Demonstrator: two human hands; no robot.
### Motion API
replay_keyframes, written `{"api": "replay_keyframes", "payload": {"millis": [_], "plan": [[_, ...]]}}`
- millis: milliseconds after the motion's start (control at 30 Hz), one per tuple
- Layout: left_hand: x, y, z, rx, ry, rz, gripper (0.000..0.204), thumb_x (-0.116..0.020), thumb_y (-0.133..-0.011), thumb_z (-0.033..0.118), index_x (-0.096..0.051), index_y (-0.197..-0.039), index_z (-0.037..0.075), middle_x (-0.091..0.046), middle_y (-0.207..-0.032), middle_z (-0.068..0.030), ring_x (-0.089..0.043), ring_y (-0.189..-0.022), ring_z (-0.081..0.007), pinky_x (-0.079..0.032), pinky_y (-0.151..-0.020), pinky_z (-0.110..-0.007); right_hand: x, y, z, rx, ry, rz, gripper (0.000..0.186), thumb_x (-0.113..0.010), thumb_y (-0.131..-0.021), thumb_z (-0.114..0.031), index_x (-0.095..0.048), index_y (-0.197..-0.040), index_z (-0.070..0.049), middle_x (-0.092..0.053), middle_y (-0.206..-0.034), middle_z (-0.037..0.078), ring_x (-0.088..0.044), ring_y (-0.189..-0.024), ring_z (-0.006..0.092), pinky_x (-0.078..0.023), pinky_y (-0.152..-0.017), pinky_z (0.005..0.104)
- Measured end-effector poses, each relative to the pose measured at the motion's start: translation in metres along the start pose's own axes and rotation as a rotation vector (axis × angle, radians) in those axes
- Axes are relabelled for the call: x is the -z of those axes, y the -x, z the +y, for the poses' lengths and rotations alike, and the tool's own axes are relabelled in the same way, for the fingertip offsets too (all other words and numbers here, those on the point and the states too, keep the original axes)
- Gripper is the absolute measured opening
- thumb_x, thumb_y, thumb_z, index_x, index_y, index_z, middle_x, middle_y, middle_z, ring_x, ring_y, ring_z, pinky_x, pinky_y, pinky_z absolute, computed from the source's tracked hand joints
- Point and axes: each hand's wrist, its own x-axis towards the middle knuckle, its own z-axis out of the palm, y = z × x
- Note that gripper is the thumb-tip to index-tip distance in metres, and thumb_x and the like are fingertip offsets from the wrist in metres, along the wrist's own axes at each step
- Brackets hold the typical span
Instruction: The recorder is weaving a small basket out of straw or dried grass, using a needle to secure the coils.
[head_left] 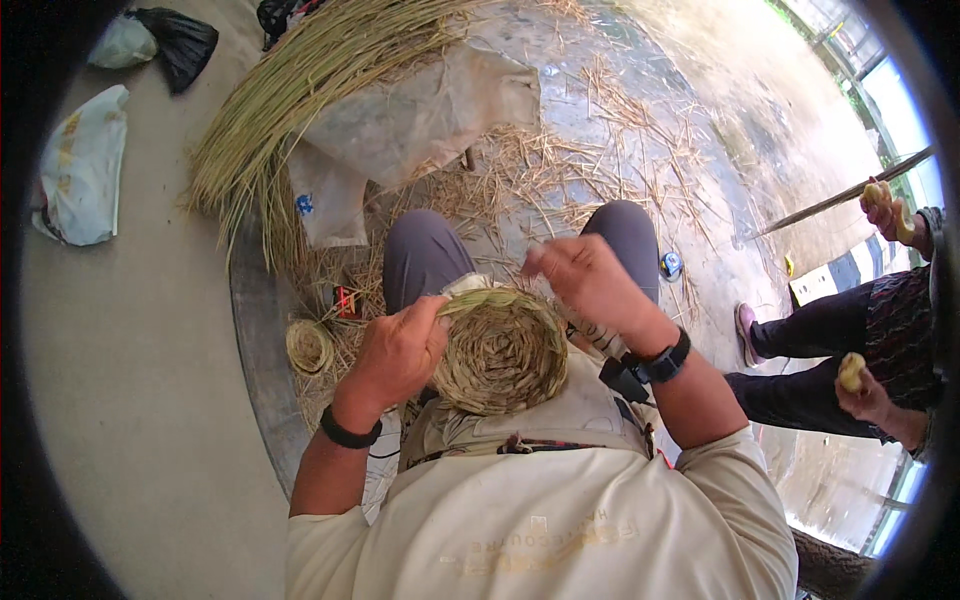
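A round woven straw basket (505, 352) rests in my lap, its hollow side facing up and a greener strand along its far rim. On its left rim, my left hand (396, 352) is closed, with thumb and fingers gripping the edge. My right hand (592, 284) is raised over the far right side of the basket, apart from the rim. Its fingers are curled together, and whatever they may pinch is too small or blurred to make out.
Long straw (300, 110) lies piled at the far left beside a whitish sheet (420, 115). A small woven basket (310, 347) stands left of my knees. A blue tape measure (671, 265) lies right. Another person's hands (868, 398) hold pale food pieces at the right.
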Motion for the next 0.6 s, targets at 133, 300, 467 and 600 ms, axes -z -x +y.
{"api": "replay_keyframes", "payload": {"millis": [133,300,467,600], "plan": [[0.005,-0.008,0.010,-0.044,-0.031,0.032,0.024,-0.063,-0.097,0.014,-0.060,-0.117,0.002,-0.071,-0.092,-0.0240,-0.070,-0.081,-0.0447,-0.056,-0.067,-0.053,-0.002,-0.029,-0.031,0.069,-1.006,0.096,0.037,-0.051,-0.111,-0.027,-0.072,-0.100,0.001,-0.063,-0.079,0.002,-0.058,-0.070,0.0159,-0.051,-0.069,0.0374],[0.012,-0.007,0.003,-0.054,-0.082,-0.107,0.030,-0.062,-0.098,0.016,-0.060,-0.124,0.001,-0.072,-0.101,-0.0246,-0.071,-0.089,-0.0446,-0.058,-0.073,-0.051,-0.079,-0.006,-0.063,1.104,0.374,-0.613,0.025,-0.060,-0.104,-0.021,-0.068,-0.111,0.002,-0.069,-0.104,0.015,-0.067,-0.098,0.0327,-0.053,-0.089,0.0415],[0.016,-0.008,0.005,0.078,0.181,-0.062,0.043,-0.063,-0.098,0.021,-0.058,-0.135,-0.001,-0.073,-0.109,-0.0262,-0.072,-0.099,-0.0434,-0.059,-0.082,-0.048,-0.097,0.016,-0.020,0.906,0.206,-0.720,0.023,-0.063,-0.102,-0.015,-0.067,-0.114,0.004,-0.070,-0.118,0.019,-0.066,-0.114,0.0384,-0.052,-0.099,0.0476],[0.015,-0.004,-0.004,0.057,0.269,-0.020,0.039,-0.064,-0.099,0.025,-0.064,-0.128,-0.002,-0.073,-0.105,-0.0251,-0.074,-0.096,-0.0384,-0.057,-0.081,-0.044,-0.095,0.013,-0.018,0.799,0.190,-0.828,0.022,-0.061,-0.103,-0.013,-0.066,-0.115,0.005,-0.068,-0.124,0.022,-0.064,-0.119,0.0402,-0.051,-0.105,0.0492]]}}
